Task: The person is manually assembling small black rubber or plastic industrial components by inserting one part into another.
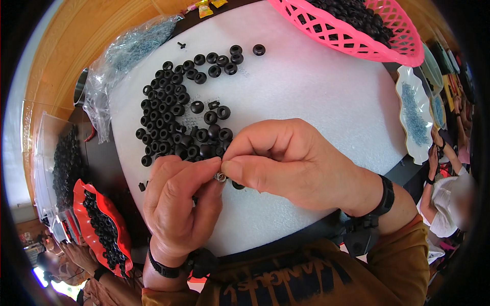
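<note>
My left hand [184,201] and my right hand [301,168] meet fingertip to fingertip over a white foam mat [326,92]. Both are closed in a pinch. A small metal coil spring [220,177] shows just under the right thumb tip, against the left fingers. Something dark shows between the left fingers, mostly hidden. Beyond the hands lie many black ball-shaped pieces [163,107] with holes, resembling cord-lock bodies. Loose springs [190,121] are scattered among them. One dark piece [237,185] lies below the right thumb.
A pink lattice basket [352,46] of black pieces stands at the far right. A white scalloped dish [407,81] holds springs; a clear bag [102,86] holds more. At left are a red dish [84,219] and a clear box [43,168] with black pieces. Other people sit on both sides.
</note>
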The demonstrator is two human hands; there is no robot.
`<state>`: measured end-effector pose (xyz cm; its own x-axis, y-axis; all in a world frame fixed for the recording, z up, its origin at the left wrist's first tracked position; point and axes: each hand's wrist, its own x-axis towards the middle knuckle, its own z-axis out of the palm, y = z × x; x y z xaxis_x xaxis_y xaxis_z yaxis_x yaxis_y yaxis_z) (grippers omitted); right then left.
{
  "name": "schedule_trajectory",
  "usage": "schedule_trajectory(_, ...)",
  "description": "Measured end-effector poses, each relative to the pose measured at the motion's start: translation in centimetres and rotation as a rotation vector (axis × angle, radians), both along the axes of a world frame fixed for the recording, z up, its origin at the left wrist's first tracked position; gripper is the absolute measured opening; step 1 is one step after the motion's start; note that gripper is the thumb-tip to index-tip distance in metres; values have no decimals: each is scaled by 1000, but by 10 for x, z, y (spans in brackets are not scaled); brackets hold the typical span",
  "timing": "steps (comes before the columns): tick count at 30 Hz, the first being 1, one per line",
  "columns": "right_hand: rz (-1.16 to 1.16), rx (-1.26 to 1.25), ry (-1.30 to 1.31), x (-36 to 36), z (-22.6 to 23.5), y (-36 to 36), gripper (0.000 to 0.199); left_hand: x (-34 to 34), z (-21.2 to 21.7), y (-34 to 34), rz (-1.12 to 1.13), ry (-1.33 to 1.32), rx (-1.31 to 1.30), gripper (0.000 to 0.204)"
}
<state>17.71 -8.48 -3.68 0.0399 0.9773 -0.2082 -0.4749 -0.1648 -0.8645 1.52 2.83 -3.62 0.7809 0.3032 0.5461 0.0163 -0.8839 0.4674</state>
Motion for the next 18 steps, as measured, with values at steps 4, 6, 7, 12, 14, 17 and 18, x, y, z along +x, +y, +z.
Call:
schedule_trajectory(4, -24, 56, 2, -1, -4, 3, 15, -1, -2, 1, 33, -29, 86, 33)
schedule_trajectory(6, -18, 61, 59, -2, -5, 4, 14, -2, -1, 2, 43, -3, 134, 33)
schedule_trajectory(7, -17, 61, 58, -4, -4, 4, 14, -3, 0, 2, 54, 22, 183, 33)
schedule_trajectory(12, -53, 97, -104, -7, -7, 1, 11, 0, 1, 2, 28, -10, 248, 33)
schedule_trajectory(14, -71, 116, -136, -8, -7, 1, 10, 0, 2, 1, 22, -11, 241, 32)
schedule_trajectory(17, -106, 138, -199, -9, -7, 1, 11, 0, 1, 0, 36, 3, 69, 30)
schedule_trajectory(18, -121, 141, -230, -9, -7, 0, 10, 0, 0, 0, 36, -6, 31, 28)
